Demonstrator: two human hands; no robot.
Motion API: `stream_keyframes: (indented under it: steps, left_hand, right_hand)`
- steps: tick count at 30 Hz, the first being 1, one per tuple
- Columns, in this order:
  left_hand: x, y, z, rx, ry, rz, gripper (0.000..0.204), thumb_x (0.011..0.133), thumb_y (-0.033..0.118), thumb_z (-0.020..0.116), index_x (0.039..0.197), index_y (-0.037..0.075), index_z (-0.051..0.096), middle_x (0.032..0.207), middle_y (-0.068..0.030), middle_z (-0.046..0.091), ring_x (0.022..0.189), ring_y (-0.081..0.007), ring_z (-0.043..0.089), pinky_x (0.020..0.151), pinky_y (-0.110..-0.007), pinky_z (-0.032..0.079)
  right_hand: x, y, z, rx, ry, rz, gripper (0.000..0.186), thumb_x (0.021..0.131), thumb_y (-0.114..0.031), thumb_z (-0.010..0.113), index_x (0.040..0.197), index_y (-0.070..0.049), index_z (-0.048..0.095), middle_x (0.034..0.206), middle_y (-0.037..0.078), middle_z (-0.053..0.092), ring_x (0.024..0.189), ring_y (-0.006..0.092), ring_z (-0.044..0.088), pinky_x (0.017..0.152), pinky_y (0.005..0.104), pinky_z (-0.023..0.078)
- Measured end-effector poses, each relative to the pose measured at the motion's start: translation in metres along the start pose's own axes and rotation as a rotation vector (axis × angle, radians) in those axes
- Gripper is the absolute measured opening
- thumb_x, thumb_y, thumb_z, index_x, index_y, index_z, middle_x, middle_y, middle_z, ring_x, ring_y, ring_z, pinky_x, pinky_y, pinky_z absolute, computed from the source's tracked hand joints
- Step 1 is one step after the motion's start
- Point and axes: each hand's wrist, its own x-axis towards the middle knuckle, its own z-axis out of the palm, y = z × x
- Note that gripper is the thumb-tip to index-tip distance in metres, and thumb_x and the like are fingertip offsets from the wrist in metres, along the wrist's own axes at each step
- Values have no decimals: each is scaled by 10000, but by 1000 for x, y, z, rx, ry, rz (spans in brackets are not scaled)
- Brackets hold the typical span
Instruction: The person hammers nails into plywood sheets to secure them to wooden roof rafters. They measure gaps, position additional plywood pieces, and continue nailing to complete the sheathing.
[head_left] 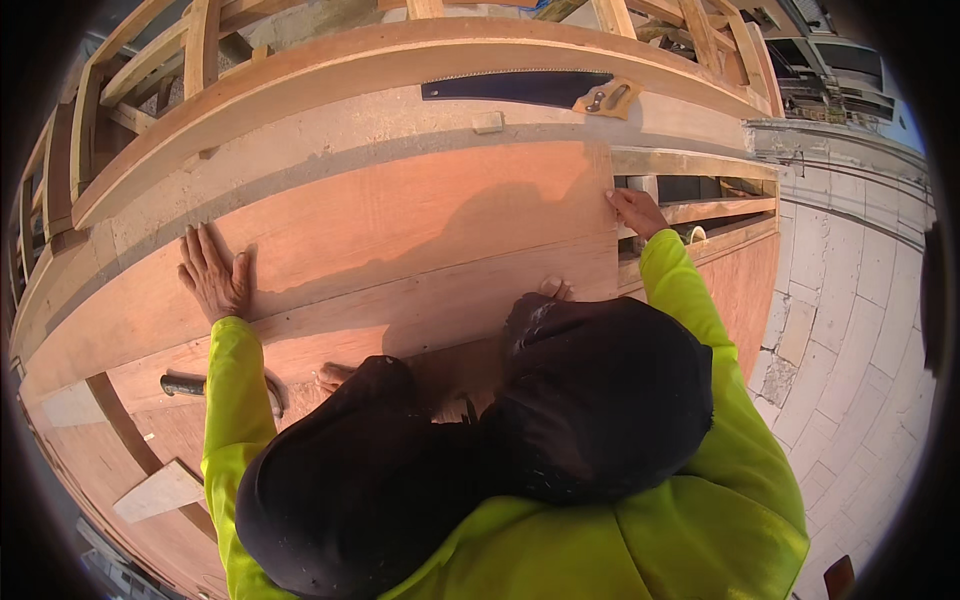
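I crouch over a long plywood panel that lies across a timber frame. My left hand presses flat on the panel's left part, fingers spread. At the panel's right end, my right hand has its fingers curled on the edge, beside the frame's uncovered gap. Under my left forearm lies a tool with a black grip and a curved end, probably a hammer; my sleeve hides its middle. Bare toes rest on the boards below the panel.
Beyond the panel a handsaw with a wooden handle lies on a concrete ledge, near a small wood block. Timber framing rises along the far side. Grey paving lies lower at right. A loose plywood offcut sits at lower left.
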Motion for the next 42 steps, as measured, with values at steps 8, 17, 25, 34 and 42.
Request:
stream_keyframes:
  steps: [8,17,25,34,42]
  left_hand:
    - [3,-35,7,-5,-348,-28,1191,718,726,639,1598,112,124,1666,-166,55,1534,-374,31,1172,-635,60]
    - [31,16,-36,219,-547,-83,1242,618,237,853,1596,166,91,1658,-109,90,1540,-309,36,1168,-664,91]
    - [54,18,-37,-8,-562,111,1241,512,146,897,1562,158,234,1467,-212,363,1367,-413,357,1142,-548,315]
    - [55,18,-39,-7,-543,135,1243,477,179,909,1544,110,276,1421,-222,392,1331,-420,388,1117,-504,371]
    - [56,23,-37,-30,-542,149,1226,520,127,902,1564,146,259,1417,-212,398,1320,-408,405,1116,-486,377]
  right_hand:
    - [20,57,0,275,44,-47,381,992,-316,572,1168,7,670,873,42,671,712,122,605,689,280,523]
    - [25,64,-8,248,-153,-114,314,949,-227,632,1119,33,676,831,32,655,727,106,617,694,263,529]
    - [34,81,-5,256,-143,-155,312,943,-233,640,1116,25,673,853,37,664,700,108,630,690,259,528]
    - [34,83,-1,359,-135,-99,342,943,-265,662,1149,7,672,1006,50,676,791,123,640,702,260,552]
    - [32,86,-5,437,-129,-66,362,941,-260,680,1174,17,661,1006,48,670,784,109,627,703,248,559]
